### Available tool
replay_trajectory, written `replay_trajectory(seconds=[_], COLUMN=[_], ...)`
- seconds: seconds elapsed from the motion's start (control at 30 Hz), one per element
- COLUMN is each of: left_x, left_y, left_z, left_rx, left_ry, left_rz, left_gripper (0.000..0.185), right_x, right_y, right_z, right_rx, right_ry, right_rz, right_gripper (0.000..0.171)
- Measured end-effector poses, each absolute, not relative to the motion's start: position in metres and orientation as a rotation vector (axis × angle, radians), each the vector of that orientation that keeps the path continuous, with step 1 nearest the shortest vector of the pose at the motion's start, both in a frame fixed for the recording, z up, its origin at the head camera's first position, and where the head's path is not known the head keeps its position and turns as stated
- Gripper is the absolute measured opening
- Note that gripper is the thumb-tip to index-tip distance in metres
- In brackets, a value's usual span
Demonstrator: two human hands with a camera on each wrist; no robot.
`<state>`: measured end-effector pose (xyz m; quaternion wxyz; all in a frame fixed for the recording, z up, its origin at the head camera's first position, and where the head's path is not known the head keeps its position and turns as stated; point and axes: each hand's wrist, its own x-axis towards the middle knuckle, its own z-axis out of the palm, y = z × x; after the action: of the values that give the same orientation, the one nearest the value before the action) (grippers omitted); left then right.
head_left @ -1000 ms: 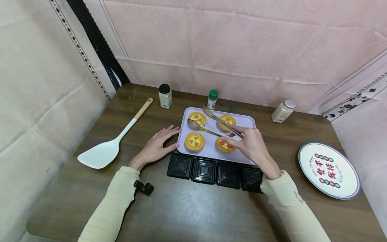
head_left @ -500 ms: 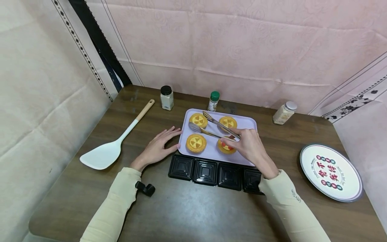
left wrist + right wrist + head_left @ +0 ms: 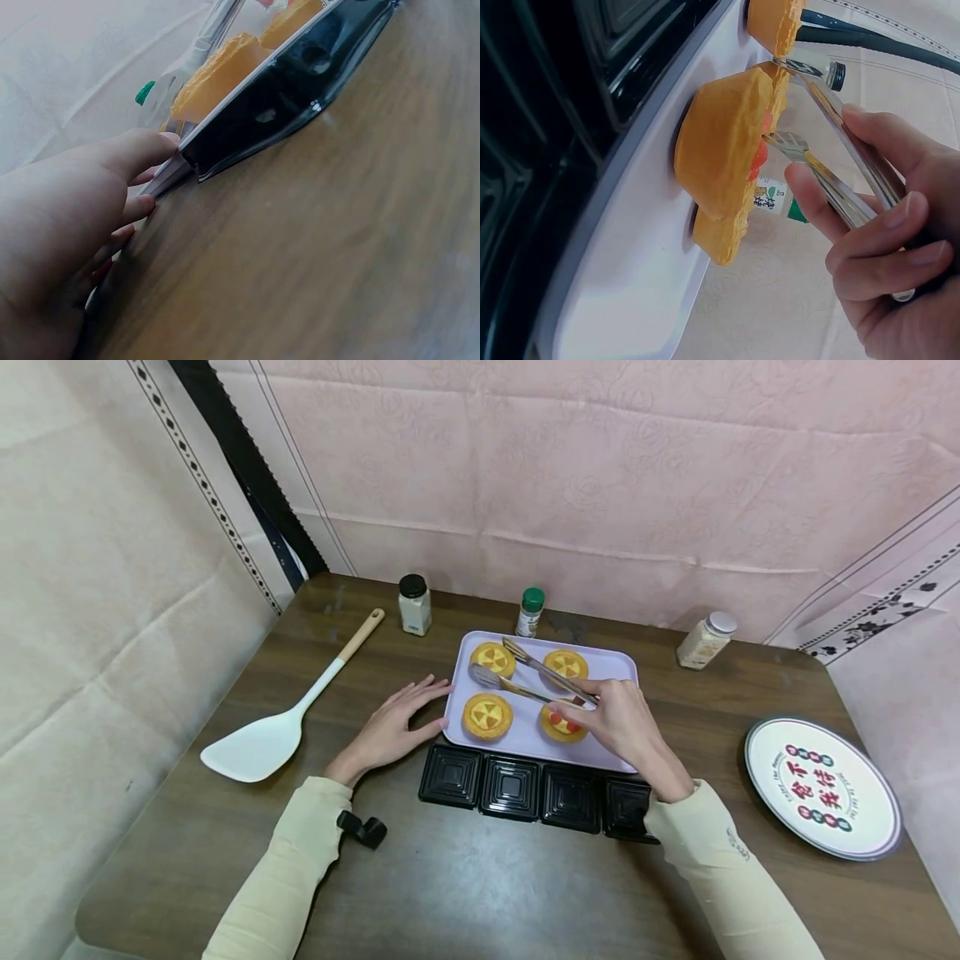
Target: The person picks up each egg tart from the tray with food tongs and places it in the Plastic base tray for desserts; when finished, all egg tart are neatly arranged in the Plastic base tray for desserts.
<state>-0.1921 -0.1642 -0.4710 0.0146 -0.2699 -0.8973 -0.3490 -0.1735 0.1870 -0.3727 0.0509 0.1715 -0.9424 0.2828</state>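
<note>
A lavender tray (image 3: 525, 742) holds several yellow tarts. My right hand (image 3: 611, 718) grips metal tongs (image 3: 525, 677) by their handle end. The tongs' arms stand apart, with their tips beside the back-left tart (image 3: 492, 658). The hand hovers over the front-right tart (image 3: 558, 727), which has red pieces on top. In the right wrist view, the right hand (image 3: 885, 247) pinches the tongs (image 3: 832, 105) above a tart (image 3: 724, 142). My left hand (image 3: 393, 722) lies flat on the table with its fingertips at the tray's left edge. The left wrist view shows the left hand (image 3: 67, 225) touching that tray edge (image 3: 169, 176).
A black tray with several square cups (image 3: 536, 789) lies against the lavender tray's near edge. A white spatula (image 3: 288, 718) lies at the left and a printed plate (image 3: 821, 785) at the right. Three shakers (image 3: 414, 604) (image 3: 529, 610) (image 3: 705, 640) stand at the back. A black clip (image 3: 362, 829) lies near my left sleeve.
The tongs' arms stand slightly closer together than a second ago. Both hands stay where they were; the view has shifted a little.
</note>
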Motion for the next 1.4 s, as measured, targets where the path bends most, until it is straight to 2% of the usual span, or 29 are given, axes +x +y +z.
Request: replay_trajectory(seconds=[0.5, 0.73, 0.97, 1.4], left_x=[-0.192, -0.192, -0.193, -0.194], left_y=[-0.164, -0.166, -0.167, -0.165], left_z=[-0.474, -0.470, -0.471, -0.469], left_rx=[-0.824, -0.846, -0.886, -0.829], left_ry=[-2.824, -2.798, -2.783, -2.822], left_rz=[-1.070, -1.059, -1.082, -1.105], left_gripper=[0.058, 0.058, 0.059, 0.056], right_x=[-0.165, -0.138, -0.104, -0.087], right_y=[0.193, 0.201, 0.202, 0.200], right_z=[-0.365, -0.352, -0.360, -0.381], right_rx=[0.542, 0.801, 1.072, 1.187], right_ry=[-2.806, -2.694, -2.662, -2.627], right_rz=[0.889, 0.988, 1.121, 1.065], right_gripper=[0.051, 0.047, 0.043, 0.044])
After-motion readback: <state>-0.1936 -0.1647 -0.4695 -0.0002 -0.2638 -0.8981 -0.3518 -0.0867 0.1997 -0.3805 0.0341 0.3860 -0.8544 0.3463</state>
